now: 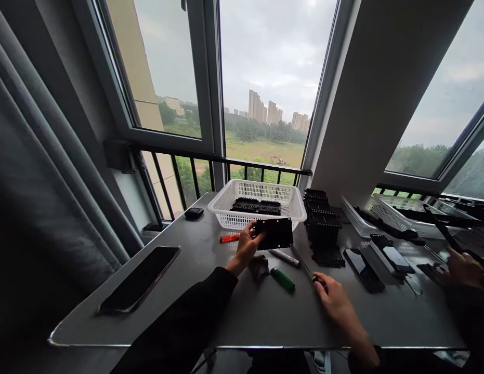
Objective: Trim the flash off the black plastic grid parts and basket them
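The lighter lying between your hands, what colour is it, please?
The lighter is green, head view.

Three phones (140,278) (363,269) (393,258), two lighters (283,279) (230,238) and one marker (284,257) are in view.

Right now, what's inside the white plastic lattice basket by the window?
The basket holds flat black ribbed plastic parts, side by side on its floor. Its near wall and the black plate in the left hand hide the front strip of floor.
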Motion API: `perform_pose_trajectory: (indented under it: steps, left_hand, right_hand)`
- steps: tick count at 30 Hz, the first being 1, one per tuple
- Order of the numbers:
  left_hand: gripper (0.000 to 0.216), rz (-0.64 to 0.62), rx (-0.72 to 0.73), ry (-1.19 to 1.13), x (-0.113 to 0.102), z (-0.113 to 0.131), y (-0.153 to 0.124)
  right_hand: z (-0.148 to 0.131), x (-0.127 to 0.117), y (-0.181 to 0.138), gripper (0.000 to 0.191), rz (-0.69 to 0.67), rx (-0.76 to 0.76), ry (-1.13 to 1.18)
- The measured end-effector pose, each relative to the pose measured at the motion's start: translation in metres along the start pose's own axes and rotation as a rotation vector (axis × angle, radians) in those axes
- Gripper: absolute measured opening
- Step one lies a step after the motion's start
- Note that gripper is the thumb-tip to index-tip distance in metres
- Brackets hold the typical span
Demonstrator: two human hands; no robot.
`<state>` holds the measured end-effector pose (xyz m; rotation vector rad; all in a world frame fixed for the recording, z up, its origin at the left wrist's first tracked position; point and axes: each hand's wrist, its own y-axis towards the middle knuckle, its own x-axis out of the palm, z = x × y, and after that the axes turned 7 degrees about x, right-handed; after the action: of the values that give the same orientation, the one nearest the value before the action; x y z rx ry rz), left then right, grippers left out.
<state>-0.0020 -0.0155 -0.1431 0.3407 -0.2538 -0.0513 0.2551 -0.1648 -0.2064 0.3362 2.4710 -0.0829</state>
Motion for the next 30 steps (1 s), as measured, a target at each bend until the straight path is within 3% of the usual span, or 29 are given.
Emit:
perform_pose_trajectory:
  steps: [3, 6, 11, 13, 16, 19, 22, 26, 30]
  left_hand:
    - [0.048, 0.04, 0.007, -0.032, -0.001, 0.002, 0.001]
    - [0.047, 0.063, 0.007, -0.056, -0.001, 0.003, 0.001]
    - [0.049, 0.076, 0.01, -0.056, -0.003, 0.001, 0.004]
    - [0.048, 0.08, 0.011, -0.056, -0.003, 0.001, 0.004]
    - [0.045, 0.069, 0.002, -0.036, -0.004, -0.001, 0.003]
    - [0.043, 0.066, 0.0, -0.011, -0.005, -0.002, 0.003]
    - [0.039, 0.077, 0.024, 0.032, -0.006, -0.003, 0.005]
    - [0.039, 0.056, 0.047, 0.074, -0.007, -0.004, 0.007]
    - [0.037, 0.021, 0.041, 0.081, -0.005, -0.006, 0.005]
  right_hand:
    - [-0.001, -0.021, -0.017, 0.052, -0.16, 0.156, 0.315]
    - [-0.022, -0.035, -0.033, 0.066, -0.05, 0.173, 0.498]
    - [-0.091, -0.048, -0.021, 0.051, 0.379, -0.158, 0.582]
    - [-0.117, -0.049, 0.0, 0.046, 0.432, -0.295, 0.581]
    - [-0.141, -0.039, 0.035, 0.048, 0.447, -0.38, 0.544]
    - [-0.143, -0.015, 0.065, 0.052, 0.485, -0.321, 0.557]
    - [-0.128, 0.012, 0.081, 0.051, 0.403, -0.236, 0.442]
    - [-0.108, 0.033, 0.084, 0.051, 0.276, -0.234, 0.246]
    - [-0.103, 0.039, 0.08, 0.05, 0.252, -0.218, 0.026]
